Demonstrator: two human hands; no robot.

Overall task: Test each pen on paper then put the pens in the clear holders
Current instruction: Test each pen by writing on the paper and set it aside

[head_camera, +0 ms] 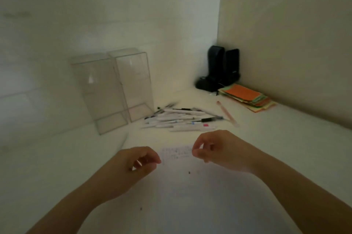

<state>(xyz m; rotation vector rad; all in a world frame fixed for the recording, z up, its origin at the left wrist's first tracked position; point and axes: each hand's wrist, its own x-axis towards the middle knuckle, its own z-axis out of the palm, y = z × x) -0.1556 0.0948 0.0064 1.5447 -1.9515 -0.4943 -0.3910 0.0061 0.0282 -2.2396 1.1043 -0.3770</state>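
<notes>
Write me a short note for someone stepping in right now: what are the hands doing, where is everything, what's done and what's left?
Left hand: fingers loosely curled, holding nothing, over the paper.
Right hand: the same, holding nothing.
Pens: piled on the table beyond the paper, right of the two clear holders; a pinkish one lies apart.
Done: some scribbles on the paper; no pens seen in the holders.
Left: test each pen, then put it in a holder.

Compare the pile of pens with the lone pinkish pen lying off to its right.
The pile of pens is many overlapping pens, mostly white with some black; the pinkish pen lies alone. The pile sits right beside the clear holders; the pinkish pen lies nearer the colored paper stack. Both rest flat on the table, outside the holders.
</notes>
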